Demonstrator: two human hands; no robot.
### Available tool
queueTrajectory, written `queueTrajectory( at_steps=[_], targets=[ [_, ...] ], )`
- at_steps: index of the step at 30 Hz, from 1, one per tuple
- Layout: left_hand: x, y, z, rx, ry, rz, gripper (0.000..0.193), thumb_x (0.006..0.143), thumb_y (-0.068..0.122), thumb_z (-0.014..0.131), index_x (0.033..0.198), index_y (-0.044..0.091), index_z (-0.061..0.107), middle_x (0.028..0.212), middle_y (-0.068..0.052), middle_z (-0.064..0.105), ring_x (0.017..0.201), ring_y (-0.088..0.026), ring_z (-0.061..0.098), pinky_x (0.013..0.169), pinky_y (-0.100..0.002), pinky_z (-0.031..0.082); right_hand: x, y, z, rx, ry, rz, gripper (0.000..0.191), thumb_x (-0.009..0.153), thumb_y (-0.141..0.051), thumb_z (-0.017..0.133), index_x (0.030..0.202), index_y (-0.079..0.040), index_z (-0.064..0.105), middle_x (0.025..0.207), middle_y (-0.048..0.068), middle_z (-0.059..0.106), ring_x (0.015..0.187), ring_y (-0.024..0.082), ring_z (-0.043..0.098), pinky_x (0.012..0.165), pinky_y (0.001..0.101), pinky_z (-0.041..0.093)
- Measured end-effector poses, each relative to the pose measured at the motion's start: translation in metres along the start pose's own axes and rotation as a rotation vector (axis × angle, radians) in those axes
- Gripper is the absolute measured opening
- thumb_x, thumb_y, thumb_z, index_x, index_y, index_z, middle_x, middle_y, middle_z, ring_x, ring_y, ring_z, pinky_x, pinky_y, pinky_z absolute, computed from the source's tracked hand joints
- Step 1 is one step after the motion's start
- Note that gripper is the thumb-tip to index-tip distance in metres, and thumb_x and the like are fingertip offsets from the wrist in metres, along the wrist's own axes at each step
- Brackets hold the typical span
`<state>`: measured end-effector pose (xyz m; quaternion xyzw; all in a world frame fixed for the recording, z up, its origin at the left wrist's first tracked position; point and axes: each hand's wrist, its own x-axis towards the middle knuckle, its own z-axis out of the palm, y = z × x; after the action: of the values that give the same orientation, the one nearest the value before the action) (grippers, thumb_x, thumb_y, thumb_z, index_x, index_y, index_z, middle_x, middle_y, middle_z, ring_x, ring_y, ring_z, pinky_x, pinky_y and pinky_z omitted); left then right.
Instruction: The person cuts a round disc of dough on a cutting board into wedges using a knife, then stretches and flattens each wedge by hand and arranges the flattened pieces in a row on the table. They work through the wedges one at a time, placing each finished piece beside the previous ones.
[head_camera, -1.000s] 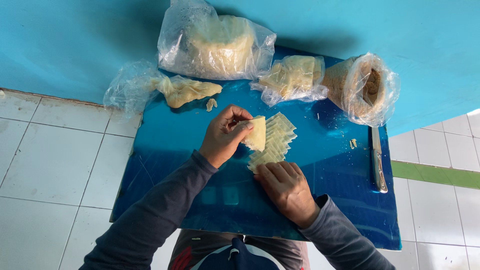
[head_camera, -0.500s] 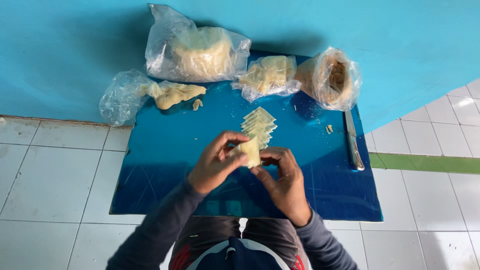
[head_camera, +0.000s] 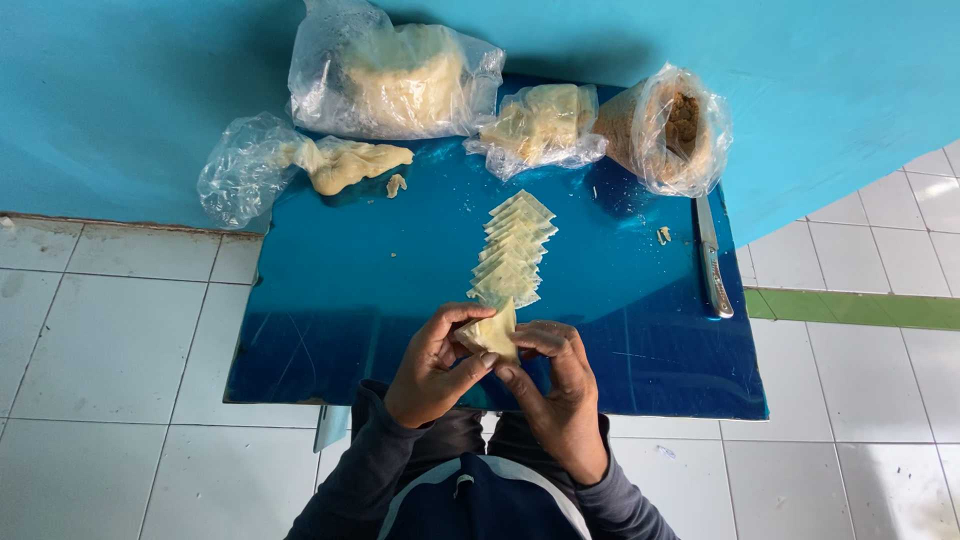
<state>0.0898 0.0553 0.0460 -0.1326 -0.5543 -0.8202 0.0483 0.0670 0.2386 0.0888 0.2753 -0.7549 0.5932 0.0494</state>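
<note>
Both my hands hold one pale yellow dough wrapper (head_camera: 491, 333) over the near edge of a shiny blue board (head_camera: 340, 300). My left hand (head_camera: 432, 368) pinches its left side with thumb and fingers. My right hand (head_camera: 553, 383) grips its right side. Just beyond them a row of several overlapping wrappers (head_camera: 513, 250) lies on the board, running away from me.
Along the blue wall stand a large clear bag of dough (head_camera: 395, 80), a smaller bag of wrappers (head_camera: 540, 125), an open bag of brown filling (head_camera: 670, 125) and a crumpled bag with a dough lump (head_camera: 330, 165). A knife (head_camera: 713, 260) lies at the board's right. White floor tiles (head_camera: 110, 350) surround the board.
My left hand lifted one wrapper off the row and brought it toward me. My right hand left the board and joined it on the wrapper.
</note>
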Motion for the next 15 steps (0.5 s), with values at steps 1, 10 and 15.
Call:
queueTrajectory(
  at_steps=[1, 10, 15],
  targets=[
    [-0.001, -0.002, 0.0, 0.01, 0.009, -0.009, 0.047, 0.1, 0.004, 0.067, 0.142, -0.001, 0.046, 0.131, -0.016, 0.059, 0.118, -0.019, 0.066, 0.098, -0.032, 0.061, -0.001, 0.0, 0.001, -0.085, 0.022, -0.02, 0.034, 0.086, -0.004, 0.081, 0.116, -0.005, 0.065, 0.122, 0.01, 0.063, 0.114, 0.019, 0.064, 0.093, 0.0327, 0.057],
    [-0.008, -0.011, -0.003, 0.113, 0.042, -0.036, 0.043, 0.099, 0.007, 0.068, 0.137, 0.0, 0.051, 0.127, -0.014, 0.06, 0.111, -0.017, 0.068, 0.093, -0.031, 0.062, -0.003, 0.01, 0.005, -0.009, 0.042, 0.032, 0.015, 0.095, -0.001, 0.072, 0.109, -0.005, 0.069, 0.117, 0.01, 0.068, 0.109, 0.02, 0.069, 0.089, 0.0303, 0.06],
    [-0.01, -0.012, -0.004, 0.12, 0.06, 0.0, 0.042, 0.1, 0.008, 0.068, 0.137, -0.001, 0.051, 0.129, -0.014, 0.059, 0.115, -0.018, 0.066, 0.093, -0.031, 0.06, 0.0, 0.004, 0.003, -0.038, 0.006, 0.028, 0.016, 0.095, -0.003, 0.072, 0.11, -0.004, 0.067, 0.118, 0.011, 0.069, 0.113, 0.022, 0.069, 0.092, 0.0321, 0.059]
  ],
)
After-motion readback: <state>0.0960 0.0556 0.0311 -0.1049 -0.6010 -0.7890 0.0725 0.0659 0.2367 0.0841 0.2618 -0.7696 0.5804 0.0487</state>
